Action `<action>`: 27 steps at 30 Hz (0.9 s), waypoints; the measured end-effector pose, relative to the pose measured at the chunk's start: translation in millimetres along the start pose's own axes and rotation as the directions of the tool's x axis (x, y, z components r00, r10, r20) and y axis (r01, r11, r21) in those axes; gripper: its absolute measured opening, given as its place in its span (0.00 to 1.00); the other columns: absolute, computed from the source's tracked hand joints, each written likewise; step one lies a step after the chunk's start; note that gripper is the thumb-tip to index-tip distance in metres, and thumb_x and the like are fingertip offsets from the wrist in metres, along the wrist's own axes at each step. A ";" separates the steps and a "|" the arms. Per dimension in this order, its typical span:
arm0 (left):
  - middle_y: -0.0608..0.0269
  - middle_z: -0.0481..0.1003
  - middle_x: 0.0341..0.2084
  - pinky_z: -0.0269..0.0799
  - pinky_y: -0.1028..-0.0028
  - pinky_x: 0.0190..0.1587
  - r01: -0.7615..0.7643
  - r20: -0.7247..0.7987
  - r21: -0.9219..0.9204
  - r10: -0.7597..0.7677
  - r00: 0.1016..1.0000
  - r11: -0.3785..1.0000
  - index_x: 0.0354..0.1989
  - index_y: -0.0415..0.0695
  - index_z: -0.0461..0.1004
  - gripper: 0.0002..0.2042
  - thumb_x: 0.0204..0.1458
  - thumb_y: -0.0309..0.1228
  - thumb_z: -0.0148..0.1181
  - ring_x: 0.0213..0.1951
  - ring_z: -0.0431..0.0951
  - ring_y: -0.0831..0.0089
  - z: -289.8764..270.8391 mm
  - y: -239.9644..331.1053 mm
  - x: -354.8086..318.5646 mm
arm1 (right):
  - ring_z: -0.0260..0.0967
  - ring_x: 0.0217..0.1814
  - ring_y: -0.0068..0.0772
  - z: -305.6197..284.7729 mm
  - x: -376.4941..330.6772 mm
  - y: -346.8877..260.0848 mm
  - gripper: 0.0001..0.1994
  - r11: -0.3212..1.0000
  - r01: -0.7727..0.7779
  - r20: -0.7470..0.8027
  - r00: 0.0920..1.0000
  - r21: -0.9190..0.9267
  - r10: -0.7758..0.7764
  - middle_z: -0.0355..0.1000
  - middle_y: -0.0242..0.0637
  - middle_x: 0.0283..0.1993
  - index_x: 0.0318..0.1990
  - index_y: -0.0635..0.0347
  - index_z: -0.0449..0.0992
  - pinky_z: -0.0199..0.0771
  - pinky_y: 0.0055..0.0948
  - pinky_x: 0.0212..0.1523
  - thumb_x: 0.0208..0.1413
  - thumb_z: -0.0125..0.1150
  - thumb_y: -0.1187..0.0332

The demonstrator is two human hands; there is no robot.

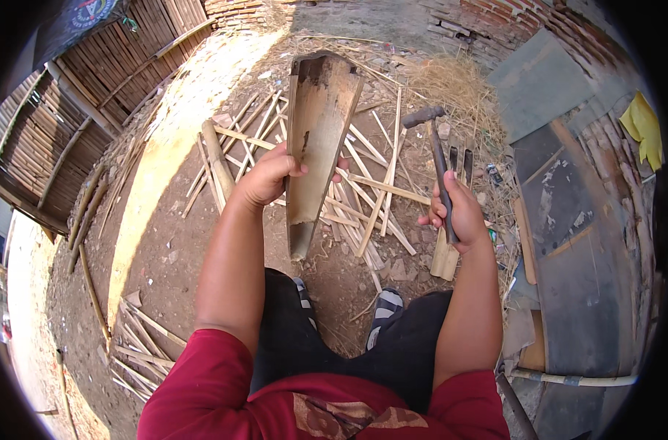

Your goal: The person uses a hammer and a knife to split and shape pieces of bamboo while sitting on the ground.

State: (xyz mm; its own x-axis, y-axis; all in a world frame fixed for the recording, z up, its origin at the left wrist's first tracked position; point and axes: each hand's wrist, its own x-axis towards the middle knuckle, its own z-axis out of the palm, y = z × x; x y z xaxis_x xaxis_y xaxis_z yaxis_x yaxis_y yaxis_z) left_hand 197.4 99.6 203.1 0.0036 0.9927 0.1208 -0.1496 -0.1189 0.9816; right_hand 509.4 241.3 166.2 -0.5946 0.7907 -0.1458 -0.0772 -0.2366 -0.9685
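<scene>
My left hand (269,176) is closed around a split half of a thick bamboo stalk (321,125), held up lengthwise with its hollow inner face toward me. Its thumb presses on the near edge while fingertips show past the far edge. In my right hand (460,213) is a hammer (438,158), gripped by its dark handle with the metal head up and pointing left. The hammer and the bamboo are apart. Below them, many thin bamboo strips (378,213) lie crisscrossed on the dirt ground.
A bamboo pole (217,158) lies left of the strips, and more strips (140,341) are piled at lower left. Split bamboo pieces (445,258) rest beside my right hand. Dark sheets (561,191) lean along the right, near a yellow cloth (642,132). Woven bamboo panels (140,55) stand at upper left.
</scene>
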 end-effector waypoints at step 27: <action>0.51 0.78 0.48 0.70 0.65 0.56 0.227 -0.202 0.621 -0.126 0.971 0.750 0.55 0.38 0.74 0.23 0.60 0.42 0.48 0.51 0.77 0.63 30.1 9.3 19.2 | 0.76 0.31 0.25 35.9 10.6 24.0 0.19 0.973 0.228 -0.050 0.972 -0.020 -0.229 0.76 0.34 0.35 0.40 0.59 0.68 0.82 0.29 0.42 0.62 0.69 0.55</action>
State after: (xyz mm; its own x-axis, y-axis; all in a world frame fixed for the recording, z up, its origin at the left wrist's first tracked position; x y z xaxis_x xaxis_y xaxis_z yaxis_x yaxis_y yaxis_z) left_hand 225.8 116.9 219.0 -0.1777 0.9834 -0.0366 0.5027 0.1227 0.8557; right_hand 472.5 223.7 148.6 -0.5202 0.8512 0.0696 -0.1949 -0.0390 -0.9800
